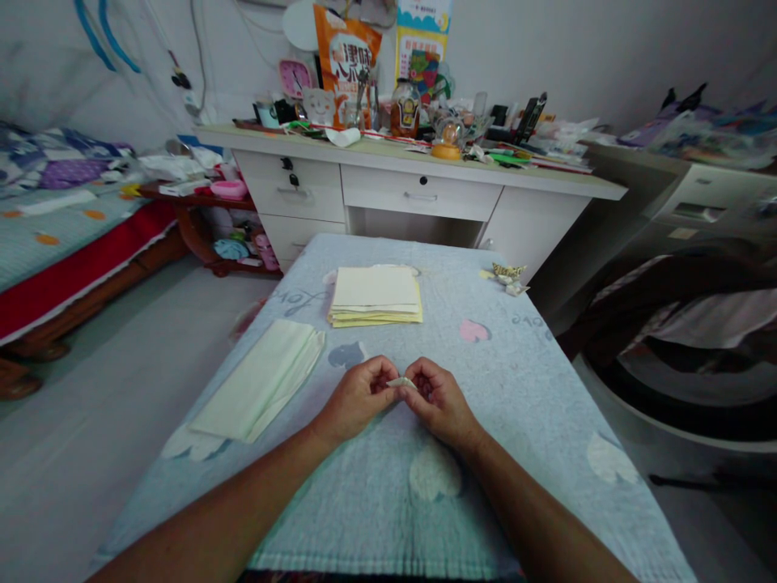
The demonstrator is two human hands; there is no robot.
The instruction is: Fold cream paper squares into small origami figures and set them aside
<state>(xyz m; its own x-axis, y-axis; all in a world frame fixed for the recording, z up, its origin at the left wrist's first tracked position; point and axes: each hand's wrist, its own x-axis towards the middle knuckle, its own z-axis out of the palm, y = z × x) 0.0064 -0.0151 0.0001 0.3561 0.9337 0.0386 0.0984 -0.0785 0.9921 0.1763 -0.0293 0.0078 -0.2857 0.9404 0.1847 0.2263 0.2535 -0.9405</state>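
Between my fingertips, over the near middle of the cloth-covered table (510, 389), is a small folded piece of pale paper (401, 382). My left hand (364, 389) pinches its left side, while my right hand (440, 401) grips the right side with thumb and bent fingers. Much of the paper is hidden by the fingers. Beyond my hands lies a stack of cream and yellow paper sheets (377, 290). To the left rests a folded pale green cloth or paper bundle (258, 380). Small patterned folded pieces (510, 275) sit at the far right corner.
A cluttered white desk (418, 194) stands behind the table, holding a glass jar (405, 109), an orange bag (346, 69) and a pink clock (295, 78). At the right is a front-loading washing machine (698, 210); a bed (66, 219) is at the left.
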